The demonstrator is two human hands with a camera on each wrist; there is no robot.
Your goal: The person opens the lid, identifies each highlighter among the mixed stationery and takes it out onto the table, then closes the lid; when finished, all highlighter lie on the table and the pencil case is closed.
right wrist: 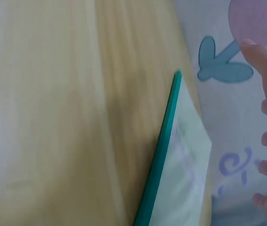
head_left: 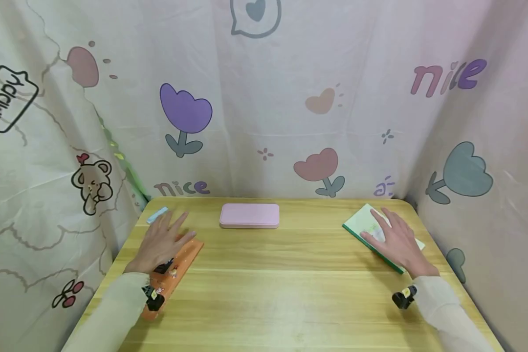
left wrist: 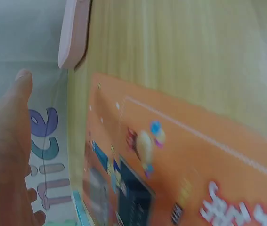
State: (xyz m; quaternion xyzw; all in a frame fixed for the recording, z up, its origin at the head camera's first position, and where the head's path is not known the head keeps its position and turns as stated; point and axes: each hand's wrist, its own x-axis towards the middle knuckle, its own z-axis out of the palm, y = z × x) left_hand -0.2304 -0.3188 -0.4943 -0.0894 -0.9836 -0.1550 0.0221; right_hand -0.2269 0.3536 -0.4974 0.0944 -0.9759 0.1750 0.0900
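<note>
My left hand, fingers spread, hovers over an orange printed book at the table's left side and holds nothing. In the left wrist view the orange book shows cartoon figures and white lettering, with my thumb off to the left. On the right, my right hand is spread above a pale green notebook with a darker green edge. That notebook lies flat beneath the hand in the right wrist view, and the fingers are apart from it.
A pink pencil case lies near the table's back edge. Beyond the left fingertips is a small light-blue object. The wooden table is bordered by a printed curtain at the back and both sides.
</note>
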